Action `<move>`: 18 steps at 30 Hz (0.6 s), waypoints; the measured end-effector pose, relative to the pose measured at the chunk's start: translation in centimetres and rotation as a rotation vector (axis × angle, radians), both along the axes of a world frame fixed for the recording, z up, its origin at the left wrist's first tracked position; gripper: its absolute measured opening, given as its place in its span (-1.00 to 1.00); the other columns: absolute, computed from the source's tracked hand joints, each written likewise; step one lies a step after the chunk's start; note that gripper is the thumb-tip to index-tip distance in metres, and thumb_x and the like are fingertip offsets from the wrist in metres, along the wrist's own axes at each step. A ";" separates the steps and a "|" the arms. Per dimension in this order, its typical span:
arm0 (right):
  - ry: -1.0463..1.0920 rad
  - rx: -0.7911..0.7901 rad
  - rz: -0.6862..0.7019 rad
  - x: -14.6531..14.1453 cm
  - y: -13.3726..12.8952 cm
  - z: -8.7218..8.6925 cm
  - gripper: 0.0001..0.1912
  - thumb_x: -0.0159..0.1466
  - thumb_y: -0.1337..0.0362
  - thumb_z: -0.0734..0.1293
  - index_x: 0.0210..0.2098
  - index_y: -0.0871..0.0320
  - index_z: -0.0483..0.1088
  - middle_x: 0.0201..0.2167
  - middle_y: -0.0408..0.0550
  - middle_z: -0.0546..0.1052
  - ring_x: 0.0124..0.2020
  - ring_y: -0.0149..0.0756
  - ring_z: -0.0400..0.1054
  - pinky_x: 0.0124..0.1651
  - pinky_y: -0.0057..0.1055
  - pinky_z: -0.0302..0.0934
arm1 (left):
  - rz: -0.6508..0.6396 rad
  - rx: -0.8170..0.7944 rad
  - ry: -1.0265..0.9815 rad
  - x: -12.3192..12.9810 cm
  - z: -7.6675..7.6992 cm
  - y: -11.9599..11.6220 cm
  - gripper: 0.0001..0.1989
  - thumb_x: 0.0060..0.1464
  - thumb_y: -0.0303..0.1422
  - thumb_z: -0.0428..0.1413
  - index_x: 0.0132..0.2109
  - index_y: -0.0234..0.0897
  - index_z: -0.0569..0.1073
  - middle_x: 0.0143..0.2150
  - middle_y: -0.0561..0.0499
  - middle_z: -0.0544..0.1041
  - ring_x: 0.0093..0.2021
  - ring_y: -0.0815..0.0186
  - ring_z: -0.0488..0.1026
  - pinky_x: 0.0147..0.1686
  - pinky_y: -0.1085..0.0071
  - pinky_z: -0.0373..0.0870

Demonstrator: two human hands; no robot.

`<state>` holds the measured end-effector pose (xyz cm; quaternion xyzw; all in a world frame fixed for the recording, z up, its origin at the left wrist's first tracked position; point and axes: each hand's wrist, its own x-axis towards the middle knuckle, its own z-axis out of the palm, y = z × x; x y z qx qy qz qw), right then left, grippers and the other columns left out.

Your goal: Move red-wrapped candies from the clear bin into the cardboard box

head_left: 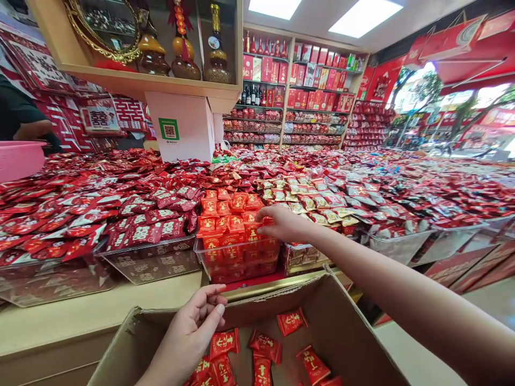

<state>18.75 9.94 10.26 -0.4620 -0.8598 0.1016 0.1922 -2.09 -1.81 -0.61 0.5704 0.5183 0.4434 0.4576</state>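
My right hand (279, 222) reaches over a clear bin (237, 257) of red packets with gold print. Its fingers are bent and touch the packets (251, 222) at the bin's right side; whether it grips one is hidden. My left hand (201, 321) hovers above the near left part of an open cardboard box (338, 316), fingers curled loosely and apart from the thumb, with nothing seen in them. Several red packets (292, 321) lie scattered on the box's floor, some of them under my left hand.
Clear bins (148, 262) heaped with wrapped sweets line the counter on both sides. A white box (181, 126) with a QR code stands behind, below a wooden shelf (153, 80). At the far left are a pink basin (20, 161) and another person's arm (30, 128).
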 end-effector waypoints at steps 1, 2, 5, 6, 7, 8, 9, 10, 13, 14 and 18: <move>-0.014 -0.008 0.012 0.0 -0.1 0.2 -0.72 0.04 0.24 0.31 -0.24 0.19 0.36 -0.25 0.01 0.45 -0.20 -0.24 0.29 -0.17 -0.40 0.12 | 0.002 -0.002 0.000 0.0 0.0 0.0 -0.77 -0.01 -0.34 0.01 -0.14 -0.22 0.30 -0.35 0.09 0.42 -0.45 0.40 0.37 -0.38 0.47 0.35; -0.018 -0.014 0.025 0.0 -0.1 0.4 -0.70 0.05 0.21 0.30 -0.23 0.20 0.36 -0.24 0.00 0.45 -0.20 -0.25 0.29 -0.18 -0.41 0.13 | 0.009 -0.001 -0.002 0.1 0.1 0.0 -0.77 -0.02 -0.34 0.02 -0.15 -0.22 0.31 -0.36 0.09 0.43 -0.47 0.40 0.37 -0.39 0.47 0.35; -0.026 -0.008 0.018 -0.3 -0.1 0.9 -0.69 0.10 0.12 0.25 -0.25 0.19 0.36 -0.26 -0.01 0.46 -0.26 -0.28 0.31 -0.24 -0.44 0.14 | 0.042 0.010 -0.013 0.2 0.1 0.0 -0.78 -0.02 -0.35 0.02 -0.17 -0.23 0.33 -0.38 0.10 0.44 -0.49 0.40 0.37 -0.41 0.48 0.35; -0.048 0.006 0.001 -0.4 0.0 0.9 -0.70 0.10 0.12 0.24 -0.26 0.19 0.37 -0.28 -0.02 0.47 -0.27 -0.28 0.32 -0.25 -0.44 0.14 | 0.044 0.011 -0.013 0.2 0.1 -0.1 -0.79 -0.02 -0.35 0.02 -0.17 -0.23 0.33 -0.38 0.10 0.44 -0.49 0.40 0.37 -0.41 0.48 0.34; -0.080 0.021 -0.015 -0.7 0.1 0.9 -0.73 0.10 0.13 0.24 -0.28 0.18 0.37 -0.30 -0.02 0.47 -0.28 -0.28 0.32 -0.27 -0.44 0.14 | 0.038 0.009 -0.008 0.2 0.1 -0.1 -0.79 -0.01 -0.35 0.02 -0.16 -0.23 0.33 -0.37 0.09 0.44 -0.48 0.40 0.37 -0.40 0.47 0.34; -0.115 0.036 -0.031 -0.9 0.3 1.0 -0.75 0.09 0.15 0.25 -0.31 0.17 0.38 -0.32 -0.02 0.48 -0.28 -0.26 0.31 -0.27 -0.42 0.14 | 0.030 0.004 0.000 0.1 0.1 -0.1 -0.79 0.00 -0.35 0.01 -0.16 -0.23 0.32 -0.36 0.09 0.44 -0.47 0.40 0.37 -0.39 0.47 0.34; -0.144 0.049 -0.041 -1.1 0.4 1.0 -0.77 0.08 0.17 0.26 -0.33 0.16 0.39 -0.33 -0.01 0.48 -0.27 -0.24 0.31 -0.26 -0.40 0.13 | 0.016 -0.003 0.010 0.1 0.1 0.0 -0.79 0.01 -0.35 0.01 -0.15 -0.23 0.31 -0.35 0.08 0.44 -0.46 0.39 0.37 -0.38 0.46 0.35; -0.162 0.058 -0.046 -1.3 0.6 1.0 -0.79 0.07 0.18 0.27 -0.35 0.16 0.40 -0.34 0.00 0.48 -0.27 -0.21 0.30 -0.26 -0.38 0.12 | 0.005 -0.009 0.019 0.0 0.1 0.0 -0.79 0.01 -0.35 0.01 -0.15 -0.23 0.31 -0.34 0.07 0.44 -0.45 0.39 0.37 -0.37 0.45 0.35; -0.180 0.069 -0.043 -1.6 0.7 1.1 -0.80 0.06 0.17 0.27 -0.36 0.14 0.40 -0.35 0.01 0.48 -0.26 -0.18 0.29 -0.26 -0.34 0.11 | -0.011 -0.016 0.040 -0.2 0.1 0.1 -0.79 0.02 -0.35 0.00 -0.14 -0.22 0.30 -0.32 0.07 0.43 -0.42 0.38 0.37 -0.35 0.45 0.35; -0.185 0.074 -0.042 -1.7 0.6 1.2 -0.80 0.06 0.17 0.27 -0.36 0.14 0.40 -0.35 0.01 0.48 -0.25 -0.17 0.29 -0.26 -0.33 0.11 | -0.017 -0.016 0.050 -0.2 0.1 0.1 -0.79 0.02 -0.35 -0.01 -0.13 -0.22 0.30 -0.32 0.07 0.43 -0.42 0.38 0.37 -0.35 0.45 0.34; -0.208 0.089 -0.055 -1.5 0.1 1.3 -0.78 0.08 0.16 0.26 -0.34 0.14 0.39 -0.35 0.03 0.46 -0.22 -0.14 0.27 -0.24 -0.32 0.09 | -0.043 -0.016 0.102 -0.3 0.2 0.0 -0.79 0.05 -0.35 -0.04 -0.12 -0.20 0.28 -0.32 0.08 0.42 -0.41 0.39 0.37 -0.31 0.45 0.32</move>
